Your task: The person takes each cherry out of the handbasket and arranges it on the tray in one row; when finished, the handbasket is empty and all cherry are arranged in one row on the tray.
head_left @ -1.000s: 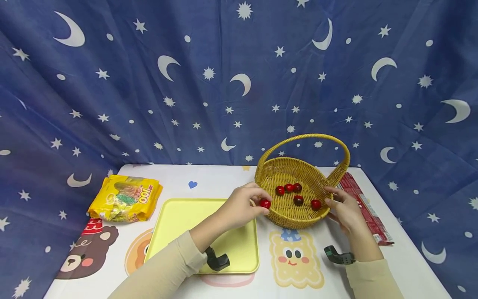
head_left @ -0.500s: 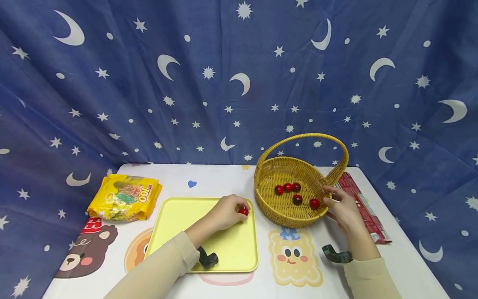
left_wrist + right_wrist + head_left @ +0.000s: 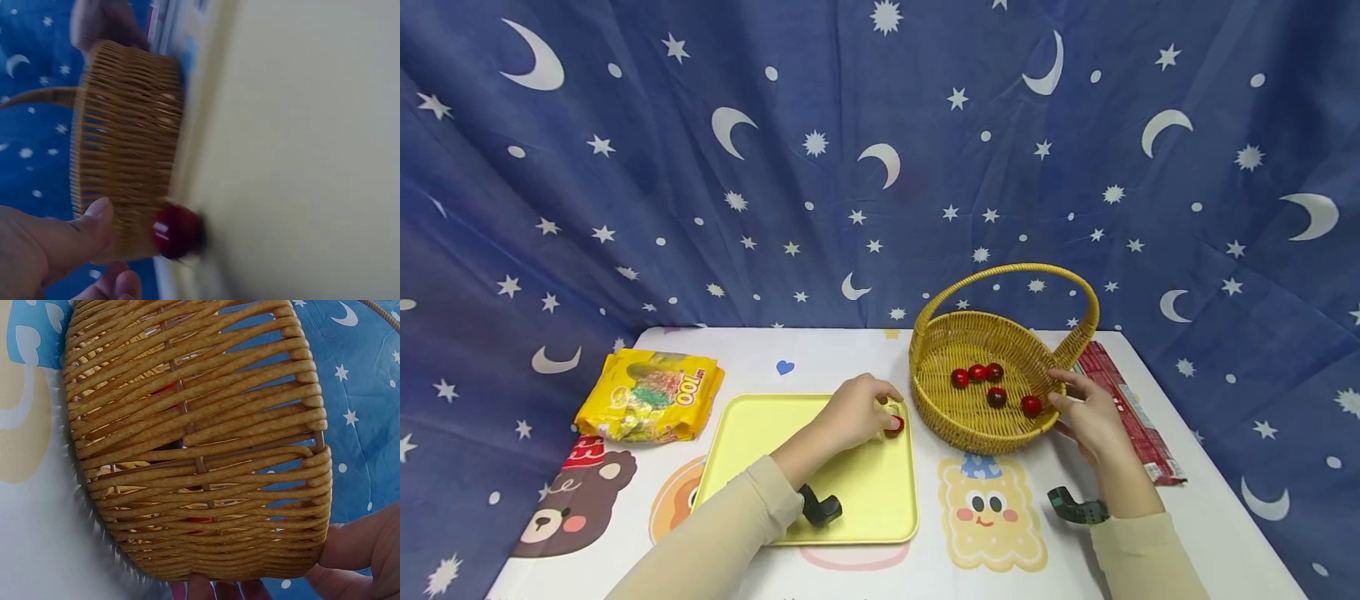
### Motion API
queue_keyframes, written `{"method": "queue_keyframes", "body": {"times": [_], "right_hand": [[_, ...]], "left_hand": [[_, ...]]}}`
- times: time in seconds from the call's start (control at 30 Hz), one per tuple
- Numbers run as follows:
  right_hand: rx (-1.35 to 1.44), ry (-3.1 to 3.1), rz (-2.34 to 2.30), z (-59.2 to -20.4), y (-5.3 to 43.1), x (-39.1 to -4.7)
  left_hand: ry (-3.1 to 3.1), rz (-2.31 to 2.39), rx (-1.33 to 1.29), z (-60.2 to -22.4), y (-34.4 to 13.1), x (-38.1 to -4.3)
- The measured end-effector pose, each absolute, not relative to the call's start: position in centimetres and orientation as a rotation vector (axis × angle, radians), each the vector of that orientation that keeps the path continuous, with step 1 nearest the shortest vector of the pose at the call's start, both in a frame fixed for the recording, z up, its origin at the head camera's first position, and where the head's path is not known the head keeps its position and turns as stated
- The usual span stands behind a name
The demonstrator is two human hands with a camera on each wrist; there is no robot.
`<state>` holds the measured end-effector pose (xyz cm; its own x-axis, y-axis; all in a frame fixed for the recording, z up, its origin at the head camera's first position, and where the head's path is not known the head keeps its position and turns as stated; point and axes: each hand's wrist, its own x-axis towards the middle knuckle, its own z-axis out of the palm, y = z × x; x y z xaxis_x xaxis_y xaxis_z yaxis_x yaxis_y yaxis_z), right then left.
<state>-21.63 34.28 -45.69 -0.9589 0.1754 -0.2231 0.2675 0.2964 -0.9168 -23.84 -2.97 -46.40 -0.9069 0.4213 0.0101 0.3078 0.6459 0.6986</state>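
A dark red cherry lies on the yellow tray near its right rim. My left hand is just above it; in the left wrist view the thumb and fingers are spread apart, with a gap between them and the cherry. To the right of the tray stands a round wicker basket with a tall arched handle, several red cherries on its bottom. My right hand grips the basket's right rim, and the right wrist view has the thumb at the rim and fingertips along the woven side.
At the back left lies a yellow snack bag. A long red package lies behind my right hand. The white tablecloth has cartoon prints, and a blue star-and-moon curtain hangs behind the table.
My left hand has carried a cherry left from the basket's edge to the tray and let go of it. The right hand keeps its hold on the basket.
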Motion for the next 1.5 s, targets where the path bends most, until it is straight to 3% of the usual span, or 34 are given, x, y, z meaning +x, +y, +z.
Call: {"method": "queue_keyframes", "body": {"times": [0.4, 0.87, 1.5], "right_hand": [[0.413, 2.430, -1.789, -45.6, 34.2, -21.5], [0.395, 2.470, -1.753, -45.8, 34.3, -21.8], [0.396, 2.474, -1.760, -45.7, 34.4, -21.7]], "left_hand": [[2.546, 1.337, 0.819, -41.9, 2.9, -22.9], [2.486, 1.135, 0.791, -44.3, 10.9, -27.8], [2.531, 0.806, 0.828, -46.0, 12.9, -29.7]]}}
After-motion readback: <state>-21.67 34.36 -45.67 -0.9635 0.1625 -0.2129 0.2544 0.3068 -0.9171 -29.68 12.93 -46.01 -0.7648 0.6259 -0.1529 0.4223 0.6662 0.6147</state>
